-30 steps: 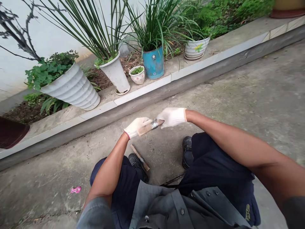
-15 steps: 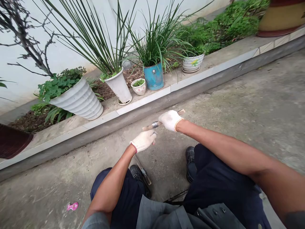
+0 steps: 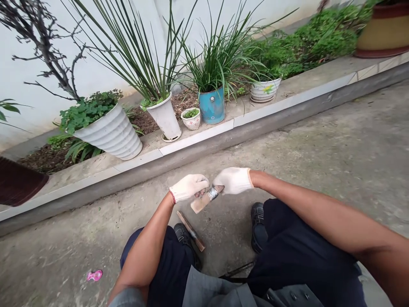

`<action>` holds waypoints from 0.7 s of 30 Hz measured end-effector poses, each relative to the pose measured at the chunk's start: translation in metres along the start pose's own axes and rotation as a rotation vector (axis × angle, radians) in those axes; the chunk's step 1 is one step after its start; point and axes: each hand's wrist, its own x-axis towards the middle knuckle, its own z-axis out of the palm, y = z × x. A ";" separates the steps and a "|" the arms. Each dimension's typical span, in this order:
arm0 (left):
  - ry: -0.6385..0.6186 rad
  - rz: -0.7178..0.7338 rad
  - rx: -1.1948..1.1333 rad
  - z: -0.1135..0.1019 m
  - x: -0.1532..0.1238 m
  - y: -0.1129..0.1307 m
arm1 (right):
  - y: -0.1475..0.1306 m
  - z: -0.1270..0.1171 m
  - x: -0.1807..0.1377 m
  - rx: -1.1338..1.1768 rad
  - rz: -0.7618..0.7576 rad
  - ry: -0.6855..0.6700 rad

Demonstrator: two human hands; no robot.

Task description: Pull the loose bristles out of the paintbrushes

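Note:
Both of my hands wear white knit gloves. My right hand (image 3: 234, 180) is closed round the wooden handle of a small paintbrush (image 3: 206, 199) with a metal ferrule; its pale bristles point down and to the left. My left hand (image 3: 189, 187) is curled just above the bristles, fingertips touching them near the ferrule. A second wooden-handled brush (image 3: 191, 224) lies on the concrete by my left shoe (image 3: 185, 236). I am crouched, with both knees in dark trousers below my arms.
A raised tiled kerb (image 3: 198, 138) runs across ahead. On it stand a ribbed white pot (image 3: 110, 134), a tall white pot (image 3: 165, 118), a small bowl pot (image 3: 191, 119), a blue pot (image 3: 212, 105) and a low white pot (image 3: 265, 90). A pink scrap (image 3: 94, 275) lies at the left.
My right hand brought the brush back down from a raised, level position, bristles now tilted downward. My left hand rose to meet the bristles again. The view shifted slightly.

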 end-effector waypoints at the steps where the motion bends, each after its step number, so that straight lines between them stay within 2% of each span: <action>1: 0.000 0.025 -0.078 0.001 0.001 -0.001 | 0.001 -0.006 -0.005 0.094 0.024 0.057; 4: 0.088 0.047 -0.234 0.007 0.006 -0.003 | 0.000 -0.021 -0.012 0.360 0.149 0.236; 7: 0.214 0.015 -0.150 0.017 0.009 -0.002 | 0.002 -0.028 -0.008 0.536 0.315 0.363; 9: 0.198 -0.012 -0.055 0.025 0.010 0.000 | 0.008 -0.029 -0.003 0.557 0.390 0.392; 11: 0.123 -0.018 0.002 0.032 0.010 0.001 | 0.017 -0.028 0.004 0.456 0.433 0.391; 13: 0.050 -0.009 0.036 0.036 0.008 0.003 | 0.025 -0.024 0.009 0.243 0.502 0.353; 16: 0.019 -0.060 0.076 0.037 0.008 0.004 | 0.029 -0.012 0.016 -0.083 0.542 0.217; 21: -0.018 -0.113 0.040 0.038 0.010 0.001 | 0.007 0.019 0.028 -0.230 0.471 -0.090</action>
